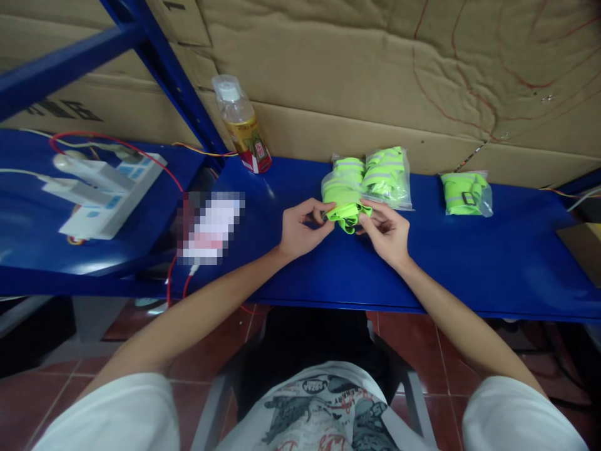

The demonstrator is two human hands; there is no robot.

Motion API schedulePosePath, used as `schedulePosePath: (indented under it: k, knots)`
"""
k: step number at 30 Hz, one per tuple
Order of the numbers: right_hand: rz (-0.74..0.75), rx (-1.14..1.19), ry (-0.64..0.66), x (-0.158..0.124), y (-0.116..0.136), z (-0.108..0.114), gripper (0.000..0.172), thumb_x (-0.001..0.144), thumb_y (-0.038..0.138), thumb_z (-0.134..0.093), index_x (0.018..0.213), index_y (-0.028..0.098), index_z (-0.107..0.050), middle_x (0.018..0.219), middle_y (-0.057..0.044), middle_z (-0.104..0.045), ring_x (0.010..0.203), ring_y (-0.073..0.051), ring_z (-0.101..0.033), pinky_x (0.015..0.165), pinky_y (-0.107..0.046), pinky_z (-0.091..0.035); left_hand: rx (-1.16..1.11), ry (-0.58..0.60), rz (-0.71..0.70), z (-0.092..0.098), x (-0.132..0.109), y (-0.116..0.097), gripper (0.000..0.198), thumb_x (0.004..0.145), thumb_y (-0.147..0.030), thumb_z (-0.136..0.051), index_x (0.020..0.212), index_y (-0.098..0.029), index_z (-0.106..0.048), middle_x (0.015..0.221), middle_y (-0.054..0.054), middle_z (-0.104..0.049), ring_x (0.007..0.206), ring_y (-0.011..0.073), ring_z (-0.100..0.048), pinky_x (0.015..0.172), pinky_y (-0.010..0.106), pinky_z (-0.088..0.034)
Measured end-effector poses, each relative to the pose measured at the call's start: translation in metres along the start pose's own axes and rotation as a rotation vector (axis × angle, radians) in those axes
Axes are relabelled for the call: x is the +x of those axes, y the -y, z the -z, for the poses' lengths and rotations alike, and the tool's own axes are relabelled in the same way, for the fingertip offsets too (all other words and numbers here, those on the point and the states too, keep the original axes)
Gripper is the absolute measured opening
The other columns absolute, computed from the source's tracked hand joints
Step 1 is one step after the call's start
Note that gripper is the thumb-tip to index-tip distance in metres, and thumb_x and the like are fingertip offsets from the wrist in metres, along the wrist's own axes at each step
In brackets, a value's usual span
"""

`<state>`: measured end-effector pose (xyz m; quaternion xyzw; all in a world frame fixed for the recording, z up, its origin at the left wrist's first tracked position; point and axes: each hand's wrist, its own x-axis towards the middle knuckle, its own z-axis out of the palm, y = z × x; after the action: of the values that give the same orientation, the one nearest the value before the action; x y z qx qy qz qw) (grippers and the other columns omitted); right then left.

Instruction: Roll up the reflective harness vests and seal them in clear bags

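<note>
Between my two hands is a folded neon-yellow strap bundle (pixel 348 215), raised a little above the blue table. My left hand (pixel 306 227) pinches its left side with thumb and fingers. On the right side, my right hand (pixel 385 230) grips it the same way. Just behind lie neon-yellow straps in clear plastic bags, one bag (pixel 385 175) at the back right of the bundle and others partly hidden behind it. A separate bagged strap (pixel 466 193) with a black buckle sits further right.
A bottle (pixel 248 134) with a red and yellow label stands at the back left. A blurred-out phone (pixel 213 228) with a cable lies left of my hands. Further left is a white power strip (pixel 115 197) with plugs. Cardboard (pixel 319 75) lines the table's back.
</note>
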<state>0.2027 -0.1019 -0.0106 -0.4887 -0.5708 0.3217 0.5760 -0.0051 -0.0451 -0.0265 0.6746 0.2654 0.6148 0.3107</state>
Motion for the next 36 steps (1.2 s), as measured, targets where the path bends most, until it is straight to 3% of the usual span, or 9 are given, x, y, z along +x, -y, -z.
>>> schedulePosePath:
  k: [4, 9, 12, 16, 19, 25, 29, 33, 36]
  knots:
    - [0.021, -0.032, 0.142, -0.004, 0.001, 0.003, 0.057, 0.091, 0.044, -0.081, 0.146, 0.030, -0.072, 0.113, -0.004, -0.085, 0.097, -0.027, -0.083, 0.084, -0.045, -0.074, 0.048, -0.042, -0.043, 0.003, 0.002, 0.001, 0.013, 0.085, -0.028, -0.086, 0.091, -0.020, -0.078, 0.056, -0.010, -0.050, 0.050, 0.0051, -0.049, 0.061, 0.020, -0.056]
    - [0.078, -0.051, 0.178, -0.005, 0.004, 0.004, 0.069, 0.083, 0.039, -0.090, 0.148, 0.032, -0.069, 0.133, -0.004, -0.080, 0.115, -0.033, -0.081, 0.091, -0.050, -0.074, 0.071, -0.065, -0.091, 0.003, 0.003, 0.001, 0.015, 0.089, -0.027, -0.082, 0.080, -0.020, -0.073, 0.056, -0.009, -0.048, 0.052, 0.0062, -0.050, 0.064, 0.022, -0.056]
    - [0.092, -0.101, 0.119, -0.005, 0.006, 0.001, 0.070, 0.077, 0.041, -0.096, 0.143, 0.032, -0.073, 0.121, -0.003, -0.083, 0.106, -0.033, -0.082, 0.090, -0.051, -0.074, 0.102, -0.037, -0.116, 0.002, 0.002, 0.002, 0.017, 0.089, -0.031, -0.083, 0.079, -0.021, -0.073, 0.055, -0.009, -0.049, 0.052, 0.0068, -0.051, 0.064, 0.023, -0.055]
    - [0.110, -0.209, -0.004, -0.005, 0.006, -0.003, 0.060, 0.088, 0.044, -0.086, 0.145, 0.032, -0.071, 0.091, -0.001, -0.083, 0.083, -0.027, -0.081, 0.089, -0.050, -0.072, 0.108, 0.007, -0.141, 0.002, 0.001, 0.002, 0.015, 0.092, -0.031, -0.079, 0.083, -0.020, -0.075, 0.057, -0.008, -0.051, 0.052, 0.0066, -0.050, 0.065, 0.023, -0.054]
    - [0.129, -0.288, -0.035, -0.004, 0.002, -0.002, 0.052, 0.093, 0.045, -0.080, 0.143, 0.032, -0.072, 0.081, 0.000, -0.079, 0.072, -0.024, -0.075, 0.085, -0.047, -0.070, 0.080, 0.084, -0.159, 0.000, -0.001, 0.000, 0.007, 0.093, -0.027, -0.076, 0.095, -0.020, -0.076, 0.061, -0.008, -0.052, 0.054, 0.0065, -0.051, 0.063, 0.021, -0.051]
    - [0.137, -0.338, -0.022, -0.001, -0.001, 0.000, 0.044, 0.092, 0.045, -0.078, 0.134, 0.031, -0.076, 0.075, 0.000, -0.074, 0.067, -0.021, -0.068, 0.075, -0.042, -0.068, 0.112, 0.187, -0.081, -0.003, -0.004, -0.002, 0.048, 0.092, -0.030, -0.081, 0.138, -0.024, -0.068, 0.065, -0.010, -0.048, 0.053, 0.0065, -0.046, 0.057, 0.018, -0.045]
    - [0.159, -0.320, 0.022, -0.003, -0.002, -0.002, 0.042, 0.094, 0.042, -0.076, 0.134, 0.031, -0.074, 0.076, 0.001, -0.071, 0.067, -0.020, -0.067, 0.072, -0.039, -0.068, 0.245, 0.160, -0.207, 0.000, -0.002, 0.002, 0.047, 0.094, -0.033, -0.081, 0.140, -0.028, -0.071, 0.062, -0.009, -0.045, 0.056, 0.0095, -0.044, 0.062, 0.023, -0.047]
    - [0.140, -0.324, 0.077, -0.004, -0.004, -0.003, 0.043, 0.097, 0.043, -0.072, 0.138, 0.032, -0.073, 0.088, -0.002, -0.076, 0.068, -0.020, -0.069, 0.071, -0.039, -0.069, 0.366, 0.191, -0.230, 0.005, 0.000, 0.003, 0.034, 0.094, -0.034, -0.078, 0.127, -0.027, -0.076, 0.089, 0.001, -0.061, 0.071, 0.0136, -0.056, 0.070, 0.028, -0.054]
    - [0.148, -0.309, 0.119, -0.004, -0.004, -0.004, 0.044, 0.099, 0.046, -0.071, 0.140, 0.033, -0.074, 0.111, -0.004, -0.081, 0.076, -0.021, -0.074, 0.071, -0.040, -0.070, 0.443, 0.166, -0.199, 0.006, -0.001, 0.002, 0.031, 0.090, -0.031, -0.080, 0.119, -0.024, -0.072, 0.118, 0.009, -0.062, 0.095, 0.0193, -0.065, 0.074, 0.029, -0.057]
